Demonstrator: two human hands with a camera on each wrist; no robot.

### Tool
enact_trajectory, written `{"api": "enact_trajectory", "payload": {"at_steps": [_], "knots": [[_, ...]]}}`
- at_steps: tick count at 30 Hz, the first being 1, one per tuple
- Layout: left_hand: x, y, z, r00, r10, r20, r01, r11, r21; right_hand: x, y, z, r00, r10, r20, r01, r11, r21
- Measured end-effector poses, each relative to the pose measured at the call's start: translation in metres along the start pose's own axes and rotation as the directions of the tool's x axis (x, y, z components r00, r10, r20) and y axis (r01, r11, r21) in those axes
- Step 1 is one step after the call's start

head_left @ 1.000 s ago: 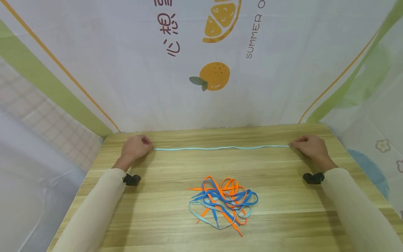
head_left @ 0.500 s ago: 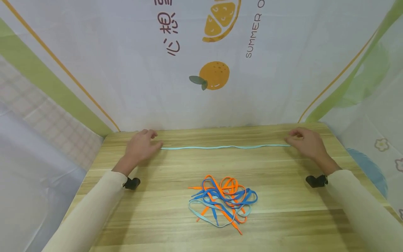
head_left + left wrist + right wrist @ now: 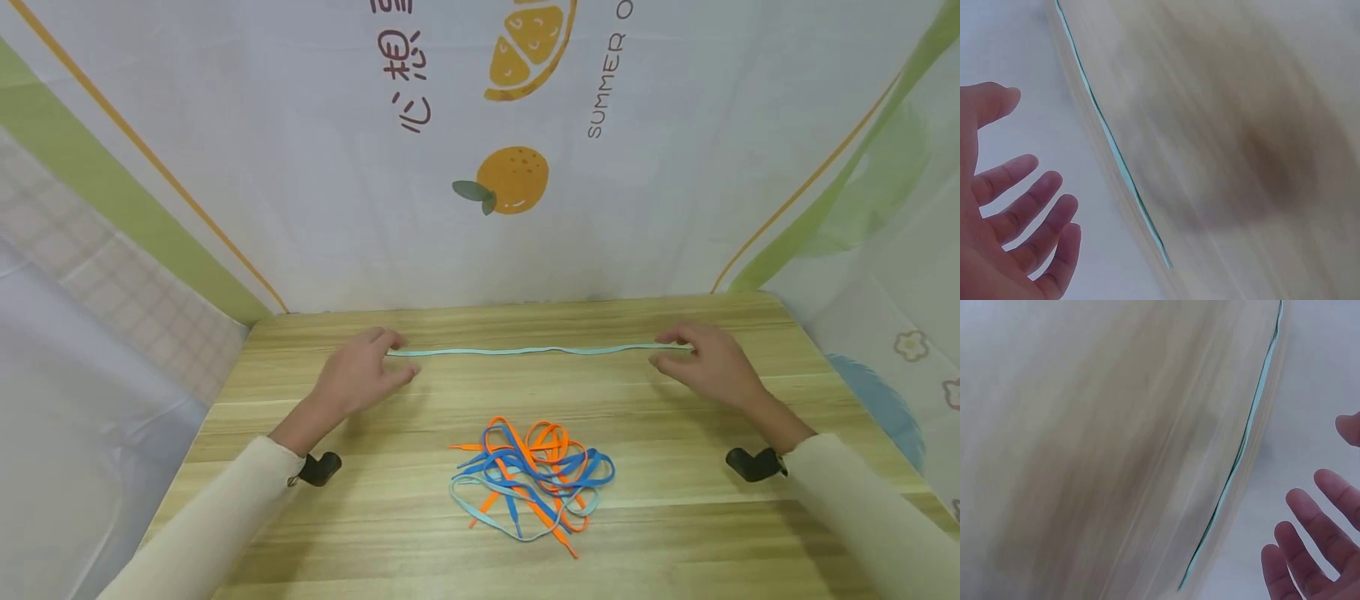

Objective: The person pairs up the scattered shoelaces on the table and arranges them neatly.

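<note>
A light mint-green shoelace [image 3: 517,351] lies stretched almost straight from left to right along the back of the wooden table. My left hand [image 3: 360,372] hovers over its left end, thumb and fingers spread apart and holding nothing. Over the right end is my right hand [image 3: 707,362], its fingers likewise parted and loose. Both wrist views show the mint shoelace [image 3: 1116,156] on the tabletop, away from the relaxed fingers [image 3: 1310,531]. Nearer the front lies a tangled pile of orange, blue and mint shoelaces [image 3: 525,479].
The wooden table [image 3: 360,517] backs onto a white cloth [image 3: 337,208] printed with oranges and lettering. More cloth hangs at the left and right sides. A black camera mount [image 3: 321,469] sits on each wrist.
Both hands have let go of the mint shoelace's ends, opened their fingers and moved inward and slightly toward the front. The shoelace stays stretched out; the pile is unmoved.
</note>
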State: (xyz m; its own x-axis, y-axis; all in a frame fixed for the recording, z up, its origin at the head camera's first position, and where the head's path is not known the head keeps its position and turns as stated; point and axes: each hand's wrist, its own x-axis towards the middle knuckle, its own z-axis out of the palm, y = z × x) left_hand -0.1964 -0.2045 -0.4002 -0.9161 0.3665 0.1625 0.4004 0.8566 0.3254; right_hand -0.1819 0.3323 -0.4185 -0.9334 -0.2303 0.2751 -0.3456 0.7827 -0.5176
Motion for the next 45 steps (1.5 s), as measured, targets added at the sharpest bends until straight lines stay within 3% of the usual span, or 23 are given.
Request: {"api": "enact_trajectory", "payload": {"at_steps": [13,22,30,37,45], "knots": [[-0.028,0.032,0.015,0.999,0.032,0.022,-0.030,0.997,-0.071,-0.021,-0.049,0.027,0.991,-0.114,0.070,0.117,0.992,-0.046],[-0.048,0.054,0.032,0.991,0.122,0.060,-0.116,0.988,-0.097,-0.033,-0.076,0.049,0.969,-0.230,0.088,0.235,0.971,-0.044],[-0.059,0.073,0.043,0.972,0.195,0.131,-0.182,0.977,-0.109,-0.038,-0.098,0.062,0.942,-0.309,0.133,0.317,0.948,-0.043],[-0.062,0.082,0.045,0.957,0.264,0.122,-0.253,0.962,-0.101,-0.044,-0.111,0.070,0.928,-0.341,0.149,0.347,0.938,-0.014],[-0.065,0.088,0.050,0.920,0.375,0.112,-0.367,0.926,-0.090,-0.044,-0.126,0.082,0.907,-0.388,0.166,0.388,0.921,0.030]]}}
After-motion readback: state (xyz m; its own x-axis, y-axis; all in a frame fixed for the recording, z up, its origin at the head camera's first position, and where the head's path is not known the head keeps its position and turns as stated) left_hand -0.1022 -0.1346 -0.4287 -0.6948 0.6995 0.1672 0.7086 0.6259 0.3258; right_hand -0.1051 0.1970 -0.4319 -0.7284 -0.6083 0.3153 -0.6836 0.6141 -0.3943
